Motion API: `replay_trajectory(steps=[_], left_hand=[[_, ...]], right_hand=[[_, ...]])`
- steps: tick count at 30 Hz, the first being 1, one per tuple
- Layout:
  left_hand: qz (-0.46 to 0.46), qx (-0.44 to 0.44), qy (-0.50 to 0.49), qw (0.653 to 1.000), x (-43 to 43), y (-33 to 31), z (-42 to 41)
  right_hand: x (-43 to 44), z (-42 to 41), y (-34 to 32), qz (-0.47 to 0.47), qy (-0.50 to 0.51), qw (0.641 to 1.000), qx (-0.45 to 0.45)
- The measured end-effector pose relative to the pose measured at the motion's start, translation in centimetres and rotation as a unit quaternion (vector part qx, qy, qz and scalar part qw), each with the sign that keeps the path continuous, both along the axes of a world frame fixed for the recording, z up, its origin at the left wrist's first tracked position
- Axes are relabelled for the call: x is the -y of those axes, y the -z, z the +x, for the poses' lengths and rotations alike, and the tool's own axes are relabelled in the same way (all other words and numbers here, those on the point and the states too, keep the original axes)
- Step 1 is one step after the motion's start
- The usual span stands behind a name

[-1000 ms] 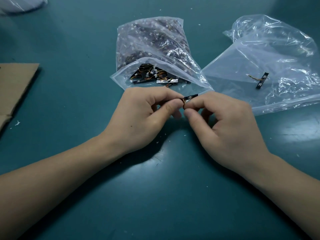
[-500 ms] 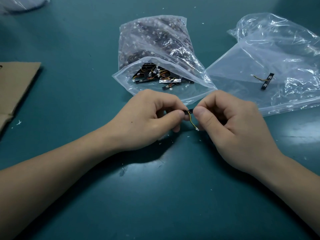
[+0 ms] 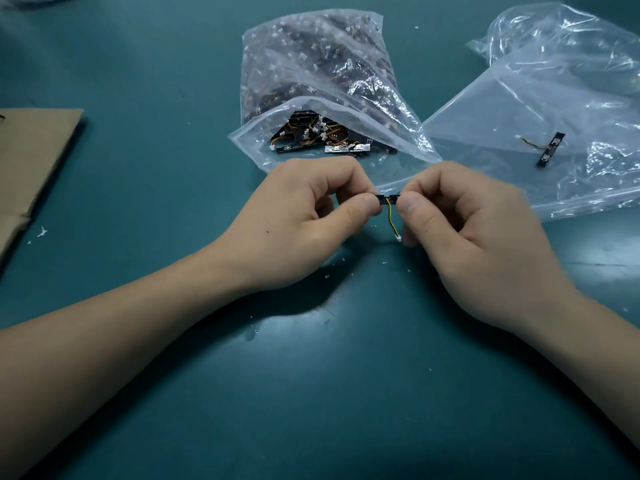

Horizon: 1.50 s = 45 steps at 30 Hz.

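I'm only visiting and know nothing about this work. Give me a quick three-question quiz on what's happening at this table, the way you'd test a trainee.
1. True or false: the left hand and the right hand both pinch the small black strip.
2. What hangs from that strip? A) a yellow wire with a white plug B) a red ribbon C) a metal chain
3. How many strips lie at the nearly empty bag?
Key: 1 true; 2 A; 3 one lone strip.
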State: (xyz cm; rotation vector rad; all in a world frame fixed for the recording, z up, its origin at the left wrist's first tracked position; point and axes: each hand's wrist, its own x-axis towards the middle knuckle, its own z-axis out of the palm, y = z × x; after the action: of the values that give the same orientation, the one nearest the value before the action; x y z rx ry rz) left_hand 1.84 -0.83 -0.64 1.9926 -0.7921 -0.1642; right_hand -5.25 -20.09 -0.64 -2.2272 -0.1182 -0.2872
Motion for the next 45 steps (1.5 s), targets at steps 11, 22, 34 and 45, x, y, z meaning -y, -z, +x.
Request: replay_trajectory(steps=[11,22,34,45], left_hand=[[-0.036,-0.038,-0.001,0.999,-0.2,-0.1,-0.2],[-0.004,-0.034,0.01,0.999,-0.3,0.2,-0.4],[-0.045,-0.06,0.014,0.997,-0.4,0.4,0.0],[-0.066,-0.099,0.035,0.992,-0.5,0.3,0.2]], right_hand=[[0.2,0.9,0.3,-0.018,-0.043,0.999,0.029],[0.5,0.7,0.7,-0.027,-0.053,0.998,0.018],[-0.1,1.1,-0.2,-0.015,-0.05,0.999,-0.01],[-0.3,0.9,0.5,-0.014,-0.028,0.999,0.033]])
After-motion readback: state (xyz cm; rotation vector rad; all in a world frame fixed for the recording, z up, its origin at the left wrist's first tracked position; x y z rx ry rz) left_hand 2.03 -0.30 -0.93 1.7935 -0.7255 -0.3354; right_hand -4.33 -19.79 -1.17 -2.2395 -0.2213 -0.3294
